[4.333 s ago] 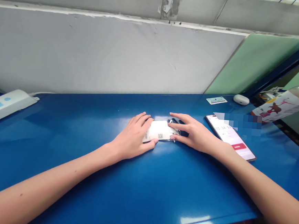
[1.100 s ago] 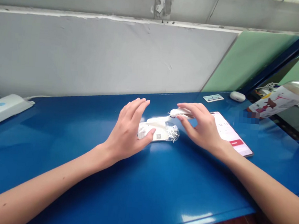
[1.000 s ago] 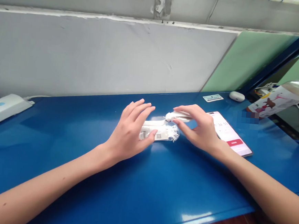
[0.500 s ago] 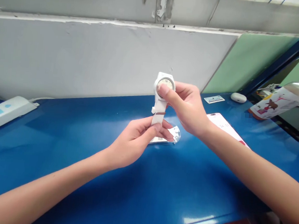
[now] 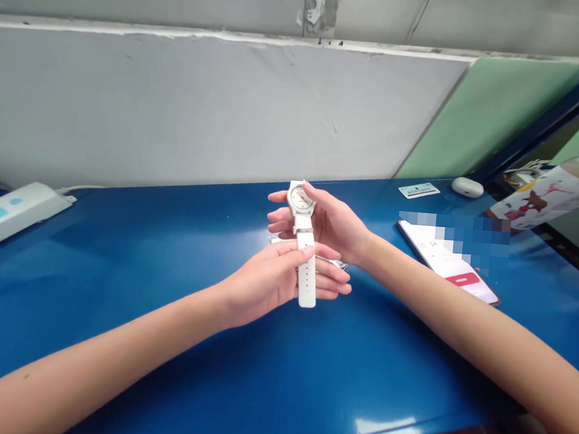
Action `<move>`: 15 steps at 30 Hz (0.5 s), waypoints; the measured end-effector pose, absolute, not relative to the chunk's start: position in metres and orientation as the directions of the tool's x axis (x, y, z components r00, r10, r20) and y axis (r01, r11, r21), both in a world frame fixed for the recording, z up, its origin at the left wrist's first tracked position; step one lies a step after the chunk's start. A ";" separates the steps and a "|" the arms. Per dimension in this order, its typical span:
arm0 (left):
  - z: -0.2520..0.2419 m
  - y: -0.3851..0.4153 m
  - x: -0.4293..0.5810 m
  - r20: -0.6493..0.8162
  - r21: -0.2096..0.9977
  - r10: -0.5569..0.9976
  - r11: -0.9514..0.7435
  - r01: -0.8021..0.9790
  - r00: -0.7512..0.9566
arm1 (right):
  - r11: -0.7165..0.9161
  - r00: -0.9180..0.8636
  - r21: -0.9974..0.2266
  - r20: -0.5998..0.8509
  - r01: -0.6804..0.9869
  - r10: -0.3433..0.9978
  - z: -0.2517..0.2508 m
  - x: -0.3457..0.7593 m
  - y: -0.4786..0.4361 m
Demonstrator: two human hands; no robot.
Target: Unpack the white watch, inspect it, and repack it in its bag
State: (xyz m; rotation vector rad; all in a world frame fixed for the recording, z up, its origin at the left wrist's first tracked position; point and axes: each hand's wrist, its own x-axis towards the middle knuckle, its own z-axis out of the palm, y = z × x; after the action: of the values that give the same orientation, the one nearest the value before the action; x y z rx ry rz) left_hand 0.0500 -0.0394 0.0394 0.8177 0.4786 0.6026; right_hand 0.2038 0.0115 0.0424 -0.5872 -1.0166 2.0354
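Observation:
A white wristwatch [image 5: 307,280] is held between both hands above the blue table, its round dial facing me and its strap hanging down towards me. My left hand [image 5: 270,272] pinches the strap, thumb on top and fingers stretched out beneath. Around the watch case my right hand [image 5: 336,222] is closed, with the thumb at the upper edge of the dial and the fingers behind. Under the hands lies a clear plastic wrapper [image 5: 342,266], mostly hidden by them.
A phone [image 5: 440,252] with a lit screen lies right of the hands. Behind it are a small card [image 5: 418,190] and a white earbud case [image 5: 467,187]. A tilted bottle [image 5: 546,197] is far right. On the left sits a white power strip [image 5: 16,212]. A wall backs the blue table [image 5: 196,383].
The watch has come down and tilted back, so more of the dial and strap shows. My right thumb has moved off the dial's middle to its upper edge.

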 end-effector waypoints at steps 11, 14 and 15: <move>0.035 -0.042 0.053 -0.255 0.757 0.688 0.579 -0.302 0.680 | -0.385 -0.635 -0.820 -0.035 -0.424 0.772 0.050 0.206 0.013; 0.035 -0.043 0.053 -0.257 0.757 0.697 0.576 -0.310 0.669 | -0.363 -0.627 -0.842 -0.038 -0.399 0.778 0.054 0.207 0.012; 0.035 -0.043 0.053 -0.260 0.756 0.700 0.576 -0.310 0.666 | -0.361 -0.626 -0.847 -0.042 -0.391 0.778 0.054 0.207 0.012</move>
State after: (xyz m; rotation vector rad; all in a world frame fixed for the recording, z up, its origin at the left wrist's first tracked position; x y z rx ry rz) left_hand 0.0529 -0.0428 0.0346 0.7384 0.5877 0.6325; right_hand 0.2070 0.0125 0.0543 -0.5802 -1.1009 2.0366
